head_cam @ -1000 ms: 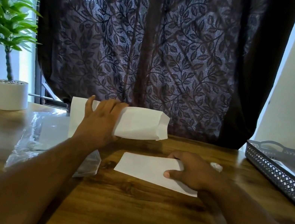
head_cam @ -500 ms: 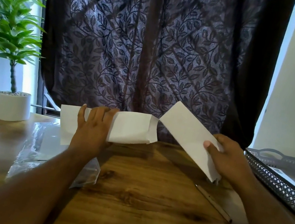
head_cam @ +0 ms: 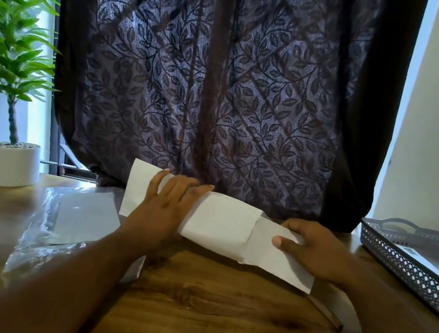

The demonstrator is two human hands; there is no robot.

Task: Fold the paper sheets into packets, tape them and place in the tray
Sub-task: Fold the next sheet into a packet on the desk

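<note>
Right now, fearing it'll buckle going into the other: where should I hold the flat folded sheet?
I'd pinch the flat folded sheet at its free right end, from the right, thumb on top, as the right hand does: its left end sits at the mouth of the paper sleeve gripped by the left hand.

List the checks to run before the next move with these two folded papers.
1. Left hand grips the larger folded paper: ok.
2. Right hand pinches the smaller folded paper: ok.
3. Smaller paper's end meets the larger one's open end: ok; depth inside, cannot tell.
4. Tape at hand: cannot tell, none in view.
5. Tray on the right has bare floor left: ok.
</note>
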